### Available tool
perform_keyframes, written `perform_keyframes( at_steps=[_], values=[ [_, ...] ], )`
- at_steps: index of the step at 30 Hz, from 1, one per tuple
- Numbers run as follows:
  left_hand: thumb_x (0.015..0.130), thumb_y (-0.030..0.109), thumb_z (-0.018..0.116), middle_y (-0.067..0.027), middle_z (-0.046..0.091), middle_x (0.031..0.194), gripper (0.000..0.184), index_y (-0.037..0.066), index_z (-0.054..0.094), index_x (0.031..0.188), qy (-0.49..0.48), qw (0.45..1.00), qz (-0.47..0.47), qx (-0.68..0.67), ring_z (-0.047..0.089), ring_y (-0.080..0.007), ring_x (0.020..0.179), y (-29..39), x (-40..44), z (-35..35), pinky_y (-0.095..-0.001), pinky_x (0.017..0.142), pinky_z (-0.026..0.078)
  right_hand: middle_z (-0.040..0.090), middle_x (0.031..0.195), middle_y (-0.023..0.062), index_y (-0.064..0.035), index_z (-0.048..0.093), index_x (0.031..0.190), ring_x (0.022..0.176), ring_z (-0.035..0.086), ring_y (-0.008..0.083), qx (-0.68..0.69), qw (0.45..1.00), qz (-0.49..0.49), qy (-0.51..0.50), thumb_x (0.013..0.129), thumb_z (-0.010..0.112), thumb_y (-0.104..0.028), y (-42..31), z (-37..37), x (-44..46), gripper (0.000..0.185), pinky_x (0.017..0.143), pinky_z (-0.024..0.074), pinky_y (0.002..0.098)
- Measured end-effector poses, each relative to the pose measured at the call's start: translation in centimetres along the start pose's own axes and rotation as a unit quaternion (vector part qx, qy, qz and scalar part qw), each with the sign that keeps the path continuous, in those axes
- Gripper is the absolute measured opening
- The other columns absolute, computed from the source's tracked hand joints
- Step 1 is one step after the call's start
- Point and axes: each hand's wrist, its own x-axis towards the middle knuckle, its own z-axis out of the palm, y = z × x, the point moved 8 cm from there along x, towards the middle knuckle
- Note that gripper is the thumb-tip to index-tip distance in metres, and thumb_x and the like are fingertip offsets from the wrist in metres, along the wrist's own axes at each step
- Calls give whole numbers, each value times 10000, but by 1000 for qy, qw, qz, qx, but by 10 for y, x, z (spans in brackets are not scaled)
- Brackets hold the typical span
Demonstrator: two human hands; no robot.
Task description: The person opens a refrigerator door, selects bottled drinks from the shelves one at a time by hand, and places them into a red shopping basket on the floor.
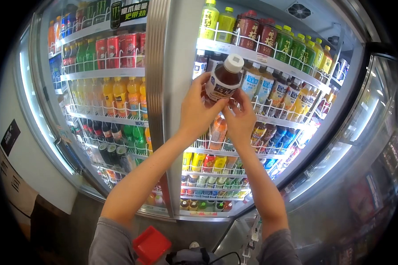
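Observation:
A dark bottle (224,78) with a white cap and a printed label is held up in front of the open right-hand fridge section. My left hand (199,106) wraps round its left side and lower part. From the right, my right hand (241,115) has its fingers and thumb on the bottle's lower right side. The two thumbs are close together below the label. Behind the bottle, the second shelf (278,120) holds a row of upright bottles, some with blue and white labels. The base of the bottle is partly hidden by my hands.
Bottles and cans fill the shelves on both sides of a metal divider (161,101). An open glass door (340,145) stands at the right, another door (46,106) at the left. A red container (151,245) is low down by my left sleeve.

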Motion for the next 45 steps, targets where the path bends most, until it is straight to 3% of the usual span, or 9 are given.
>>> perform_keyframes(
  at_steps=[2, 11, 14, 24, 30, 37, 40, 42, 45],
  values=[
    [790, 160, 802, -168, 526, 1356, 743, -1, 396, 1391, -25, 996, -80, -17, 524, -290, 1274, 9, -22, -20, -415, 1057, 445, 601, 1234, 130, 22, 547, 1307, 1135, 618, 220, -5, 999, 30, -11, 806, 707, 53, -13, 11, -25, 527, 974, 534, 337],
    [761, 169, 836, -116, 579, 1291, 745, 25, 451, 1382, -8, 984, -168, 64, 558, -252, 1218, 20, -140, -151, -399, 991, 495, 561, 1240, 126, 20, 556, 1296, 1141, 603, 216, 6, 989, 70, -128, 784, 748, 37, -30, 96, -163, 547, 976, 541, 350],
    [751, 181, 826, -129, 596, 1255, 699, 21, 489, 1343, 36, 969, -231, 87, 601, -232, 1140, 12, -204, -220, -376, 952, 509, 556, 1238, 132, 24, 556, 1286, 1121, 614, 222, 53, 976, 114, -176, 777, 772, 27, -21, 153, -229, 553, 939, 549, 338],
    [782, 118, 813, -196, 549, 1284, 714, -52, 444, 1368, 222, 885, -393, 113, 570, -238, 1180, -26, -393, -357, -347, 932, 537, 593, 1213, 131, -8, 546, 1336, 1032, 663, 211, 138, 882, 256, -371, 815, 773, -67, 22, 274, -412, 571, 895, 560, 319],
    [791, 153, 816, -166, 589, 1259, 740, -42, 418, 1384, 257, 837, -456, 156, 589, -210, 1146, -46, -494, -385, -338, 916, 529, 598, 1221, 131, -14, 535, 1356, 1090, 631, 204, 142, 846, 288, -425, 842, 729, -27, 47, 288, -504, 550, 917, 562, 338],
    [794, 201, 812, -162, 598, 1251, 753, -44, 415, 1385, 294, 753, -558, 189, 601, -219, 1125, -95, -666, -376, -341, 925, 514, 588, 1285, 195, -10, 512, 1359, 1162, 604, 300, 106, 767, 368, -515, 845, 739, -160, 105, 261, -656, 581, 964, 517, 373],
    [789, 207, 808, -160, 613, 1226, 733, -7, 438, 1385, 318, 716, -595, 179, 625, -235, 1086, -111, -749, -357, -358, 909, 517, 617, 1271, 190, -25, 514, 1366, 1144, 633, 285, 108, 733, 411, -531, 846, 723, -114, 128, 236, -724, 567, 935, 532, 369],
    [822, 139, 773, -134, 653, 1171, 611, -22, 485, 1336, 357, 692, -605, 164, 622, -188, 1066, -115, -785, -336, -330, 913, 497, 627, 1263, 189, -31, 509, 1372, 1159, 630, 263, 63, 708, 423, -562, 846, 716, -104, 140, 214, -760, 570, 955, 518, 357],
    [783, 224, 817, -146, 671, 1141, 649, -8, 528, 1315, 345, 645, -646, 219, 649, -198, 1040, -116, -828, -320, -335, 880, 519, 622, 1281, 189, -2, 479, 1390, 1189, 609, 223, 102, 664, 496, -550, 855, 708, -67, 153, 191, -817, 586, 981, 501, 357]
  ],
)
